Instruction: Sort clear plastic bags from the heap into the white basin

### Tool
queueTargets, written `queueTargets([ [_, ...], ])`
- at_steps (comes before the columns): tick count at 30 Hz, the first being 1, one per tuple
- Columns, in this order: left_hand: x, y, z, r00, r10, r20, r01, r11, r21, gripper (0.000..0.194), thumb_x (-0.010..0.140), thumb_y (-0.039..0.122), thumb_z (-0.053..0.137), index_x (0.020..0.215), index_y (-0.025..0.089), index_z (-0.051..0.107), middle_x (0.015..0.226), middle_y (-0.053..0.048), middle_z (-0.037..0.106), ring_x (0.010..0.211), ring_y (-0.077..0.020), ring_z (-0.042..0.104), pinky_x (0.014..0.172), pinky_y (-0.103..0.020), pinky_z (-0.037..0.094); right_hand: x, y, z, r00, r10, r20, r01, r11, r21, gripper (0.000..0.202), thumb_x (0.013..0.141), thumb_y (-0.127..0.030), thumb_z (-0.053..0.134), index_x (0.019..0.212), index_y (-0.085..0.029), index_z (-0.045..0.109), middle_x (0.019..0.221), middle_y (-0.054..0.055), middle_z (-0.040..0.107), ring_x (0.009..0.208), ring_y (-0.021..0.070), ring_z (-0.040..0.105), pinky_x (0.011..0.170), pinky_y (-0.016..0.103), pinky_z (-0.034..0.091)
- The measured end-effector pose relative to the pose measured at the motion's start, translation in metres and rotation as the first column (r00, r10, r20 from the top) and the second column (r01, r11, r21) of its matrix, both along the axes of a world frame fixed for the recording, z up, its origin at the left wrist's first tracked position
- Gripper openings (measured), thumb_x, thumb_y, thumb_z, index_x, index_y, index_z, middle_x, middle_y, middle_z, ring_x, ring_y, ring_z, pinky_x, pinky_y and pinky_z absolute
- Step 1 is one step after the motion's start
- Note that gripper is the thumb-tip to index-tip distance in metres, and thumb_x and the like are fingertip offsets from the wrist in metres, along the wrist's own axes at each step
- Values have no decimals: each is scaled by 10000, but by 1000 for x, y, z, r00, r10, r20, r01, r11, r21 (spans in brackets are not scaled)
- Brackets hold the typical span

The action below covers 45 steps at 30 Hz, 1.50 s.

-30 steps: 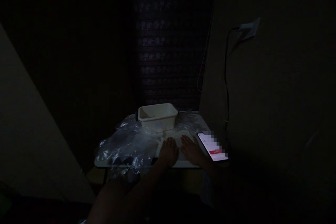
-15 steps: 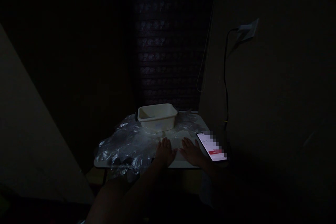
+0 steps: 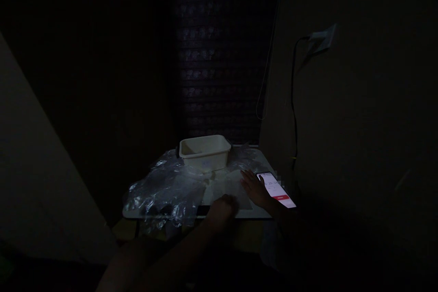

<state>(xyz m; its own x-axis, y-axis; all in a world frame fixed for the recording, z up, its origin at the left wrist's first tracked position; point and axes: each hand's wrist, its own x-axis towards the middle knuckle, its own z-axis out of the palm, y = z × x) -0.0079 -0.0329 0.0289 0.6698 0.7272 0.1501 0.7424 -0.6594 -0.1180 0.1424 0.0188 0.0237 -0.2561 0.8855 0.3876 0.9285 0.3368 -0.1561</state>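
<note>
A pale, see-through flat sheet [image 3: 228, 185], which looks like a plastic bag, lies on the small white table [image 3: 132, 214]. My right hand [image 3: 255, 190] rests palm down with fingers stretched over the right side of this sheet, and its thumb overlaps the edge of a lit phone [image 3: 281, 197]. Near the table's front edge, my left hand [image 3: 222, 211] has its fingers curled in at the sheet's near side. Whatever it may grip is hidden by the dark and some blur.
A white plastic tub [image 3: 205, 161] with dark handles stands at the back. Crumpled clear plastic [image 3: 164, 191] covers the table's left side and hangs over the front edge. On the right wall, a black cable [image 3: 293, 96] runs down from a socket [image 3: 323, 40]. The room is very dark.
My left hand has gone from lying flat to curled and has come back toward the front edge. My right hand has slid slightly up and right, still flat, toward the phone.
</note>
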Motion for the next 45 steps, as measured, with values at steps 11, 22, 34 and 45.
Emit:
queueTargets([
  [11,0,-3,5,996,-36,-76,27,994,-109,242,669,54,341,846,88,503,810,-119,530,703,-198,487,546,-274,393,-4,-3,0,999,36,16,-35,999,-9,429,766,-358,151,1139,-192,283,1162,50,358,1094,176,222,845,409,169],
  [22,-6,7,14,902,145,406,-56,973,-223,169,653,197,390,677,115,536,701,-82,548,649,-168,494,586,-253,363,5,10,4,889,35,-456,-96,989,-111,385,742,-390,231,1079,-254,359,1142,15,383,1068,169,275,874,407,142],
  [34,-41,24,55,-113,749,653,395,637,-662,200,580,234,393,666,104,518,504,-3,529,460,-115,489,446,-215,362,-2,-7,33,104,-340,-935,-845,465,-263,559,716,-499,131,879,-103,490,884,123,552,858,187,491,726,354,360],
  [45,-39,25,44,52,908,416,621,297,-725,95,596,170,436,620,104,500,482,-1,524,445,-86,496,462,-184,384,-3,-6,31,-19,-487,-873,-829,496,-258,198,729,-233,349,796,-148,515,770,23,594,735,100,534,675,236,381],
])
